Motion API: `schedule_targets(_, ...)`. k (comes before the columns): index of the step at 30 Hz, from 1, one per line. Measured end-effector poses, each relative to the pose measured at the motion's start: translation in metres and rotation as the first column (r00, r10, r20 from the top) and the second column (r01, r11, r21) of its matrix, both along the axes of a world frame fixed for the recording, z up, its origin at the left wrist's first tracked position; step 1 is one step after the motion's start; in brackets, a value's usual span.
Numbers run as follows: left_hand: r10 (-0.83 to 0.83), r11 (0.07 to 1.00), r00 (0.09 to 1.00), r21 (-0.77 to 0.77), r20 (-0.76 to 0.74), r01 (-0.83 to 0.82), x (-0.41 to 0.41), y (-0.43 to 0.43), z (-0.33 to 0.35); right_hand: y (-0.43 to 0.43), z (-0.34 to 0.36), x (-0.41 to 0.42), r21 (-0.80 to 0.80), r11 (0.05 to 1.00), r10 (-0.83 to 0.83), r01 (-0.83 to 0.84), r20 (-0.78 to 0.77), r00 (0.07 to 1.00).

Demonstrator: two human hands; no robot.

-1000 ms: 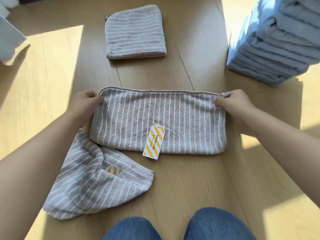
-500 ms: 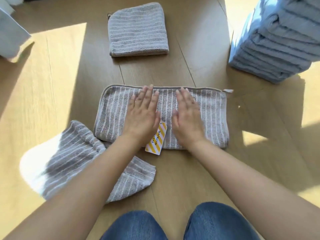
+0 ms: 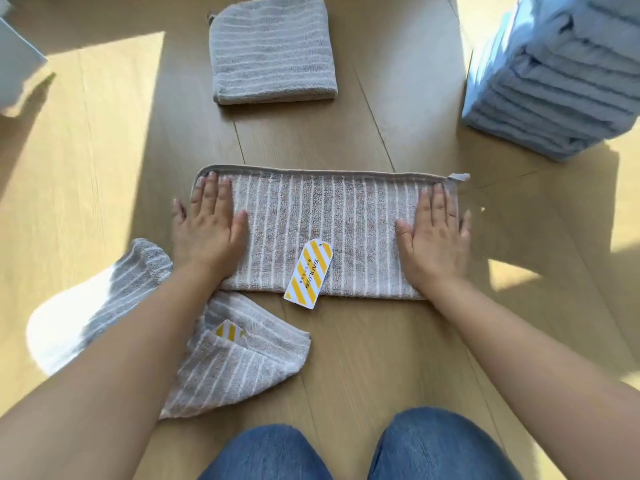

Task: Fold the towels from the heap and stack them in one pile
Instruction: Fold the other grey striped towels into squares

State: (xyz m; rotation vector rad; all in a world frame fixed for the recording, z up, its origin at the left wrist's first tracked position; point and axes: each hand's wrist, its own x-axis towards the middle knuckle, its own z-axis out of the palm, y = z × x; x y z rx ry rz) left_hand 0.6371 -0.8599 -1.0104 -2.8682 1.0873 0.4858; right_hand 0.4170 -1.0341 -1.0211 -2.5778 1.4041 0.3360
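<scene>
The left hand [image 3: 207,226] and right hand [image 3: 433,237], flat and open and holding nothing, now press the two ends of the half-folded striped towel [image 3: 325,216] on the floor [image 3: 381,358], not its middle as before, so it looks smooth and ready for another fold.

Looks like a room at home: sunlit pale wood-plank floor [image 3: 363,358], a folded striped towel [image 3: 273,50] at top centre, stacked blue towels [image 3: 561,84] upper right.

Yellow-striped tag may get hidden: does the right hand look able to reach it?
Likely yes: the right hand lies open on the striped towel, only bare cloth between it and the tag.
</scene>
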Motion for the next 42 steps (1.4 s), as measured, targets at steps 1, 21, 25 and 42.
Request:
schedule_targets(1,0.015,1.0,1.0,0.002,-0.007,-0.015,0.0,0.0,0.001,-0.004,0.0,-0.006,0.004,1.0,-0.013,0.013,0.0,1.0)
schedule_targets(21,-0.894,0.439,0.441,-0.038,0.078,0.898,-0.206,-0.116,0.022,-0.081,0.05,0.009,0.765,0.529,-0.724,0.366,0.182,0.666)
schedule_targets(25,-0.89,0.452,0.448,0.021,0.087,0.892,-0.202,-0.117,0.031,-0.078,0.048,0.007,0.803,0.526,-0.707,0.28,0.23,0.669)
schedule_targets(42,-0.831,0.531,0.556,-0.32,-0.016,0.784,-0.21,-0.111,0.119,-0.087,0.112,-0.006,0.725,0.561,-0.828,0.399,0.484,0.284)
